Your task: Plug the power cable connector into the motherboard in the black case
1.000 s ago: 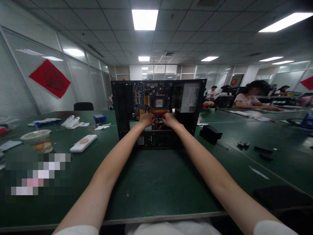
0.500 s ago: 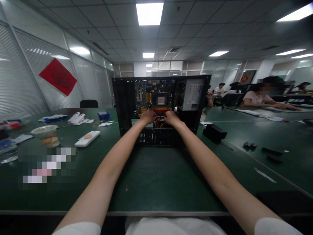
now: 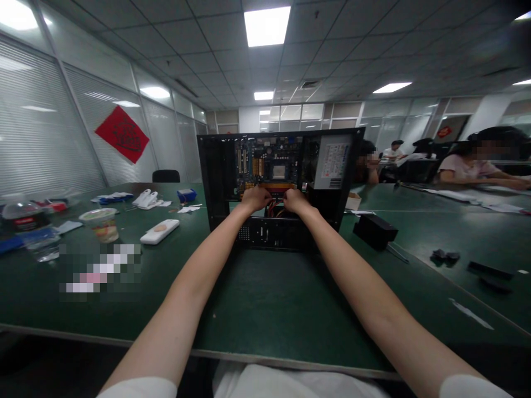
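A black computer case [image 3: 215, 182] stands open on the green table [image 3: 257, 298], facing me. Inside it are a blue motherboard [image 3: 269, 160] and a grey power supply [image 3: 334, 163]. Both my arms reach straight into it. My left hand [image 3: 256, 197] and my right hand [image 3: 295, 200] sit side by side at the motherboard's lower edge, on either end of an orange strip [image 3: 275, 187]. Their fingers are curled, and what they grip is hidden. Red cables [image 3: 274, 208] hang just below, between the hands.
Left of the case lie a white remote-like object [image 3: 160, 231], a food cup [image 3: 99, 223] and a water bottle [image 3: 31, 229]. A black box [image 3: 375, 231] and small black parts [image 3: 443, 255] lie to the right. Other people [image 3: 477, 166] sit at the tables on the right.
Both hands stay at the same spot inside the case. The view has swung slightly left and up, which brings the water bottle into sight.
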A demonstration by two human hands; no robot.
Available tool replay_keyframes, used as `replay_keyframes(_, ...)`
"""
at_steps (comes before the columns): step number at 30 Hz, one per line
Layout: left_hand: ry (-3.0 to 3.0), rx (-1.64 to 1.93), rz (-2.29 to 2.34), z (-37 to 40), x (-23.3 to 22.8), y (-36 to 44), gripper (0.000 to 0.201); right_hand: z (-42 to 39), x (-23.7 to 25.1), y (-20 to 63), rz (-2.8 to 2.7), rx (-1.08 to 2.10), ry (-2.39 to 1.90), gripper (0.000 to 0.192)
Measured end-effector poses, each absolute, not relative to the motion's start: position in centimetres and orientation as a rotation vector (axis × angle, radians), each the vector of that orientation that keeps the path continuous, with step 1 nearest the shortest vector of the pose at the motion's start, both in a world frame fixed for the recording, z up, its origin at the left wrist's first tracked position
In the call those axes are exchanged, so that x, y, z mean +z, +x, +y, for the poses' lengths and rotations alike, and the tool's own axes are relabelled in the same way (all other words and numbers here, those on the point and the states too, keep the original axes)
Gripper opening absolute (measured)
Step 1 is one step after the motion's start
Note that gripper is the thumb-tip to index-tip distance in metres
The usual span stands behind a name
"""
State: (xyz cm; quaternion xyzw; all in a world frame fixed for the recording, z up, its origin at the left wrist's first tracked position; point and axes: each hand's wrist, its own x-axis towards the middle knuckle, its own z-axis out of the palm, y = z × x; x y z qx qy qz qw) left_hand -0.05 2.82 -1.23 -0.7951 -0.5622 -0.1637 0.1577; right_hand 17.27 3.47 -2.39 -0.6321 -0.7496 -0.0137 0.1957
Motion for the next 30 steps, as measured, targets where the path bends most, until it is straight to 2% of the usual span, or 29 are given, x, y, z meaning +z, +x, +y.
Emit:
replay_keyframes(17,-2.357,-0.381,-1.613,2.3,-0.7,0.4,0.032,3.1,-1.7,17.3,-2.12,0.044,-1.759,0.03)
replay_keyframes(30,-2.31,-0.358,-1.608,2.0,-0.9,1.5,0.032,3.7,-2.2,17.6,-2.161,-0.032,-1.718,0.026)
